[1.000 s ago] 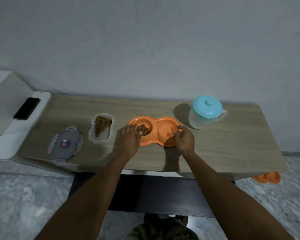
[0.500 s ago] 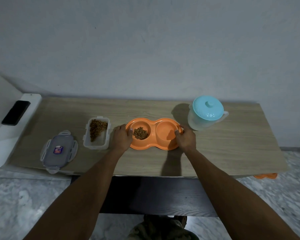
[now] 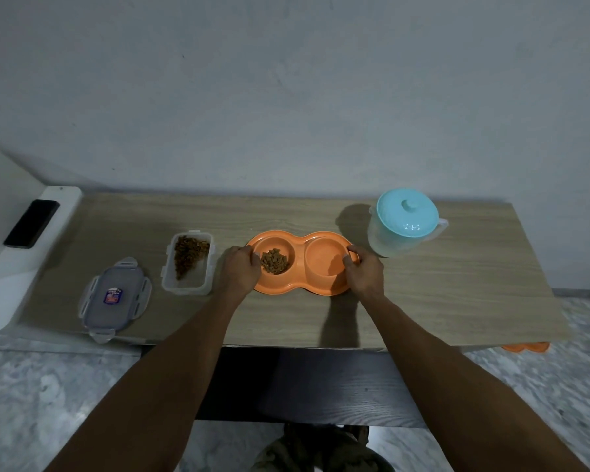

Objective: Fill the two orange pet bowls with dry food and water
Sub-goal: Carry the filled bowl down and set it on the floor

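Orange double bowl: we grip its ends with left hand and right hand. Kibble fills one well; we judge water from the jug remains.

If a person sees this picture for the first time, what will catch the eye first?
The orange double pet bowl at the table's middle, gripped at its ends by the left hand and right hand; its left well holds dry food. Next, the turquoise-lidded pitcher to its right.

Container lid sticker: red and blue, print too small to read.
Other readable text: none.
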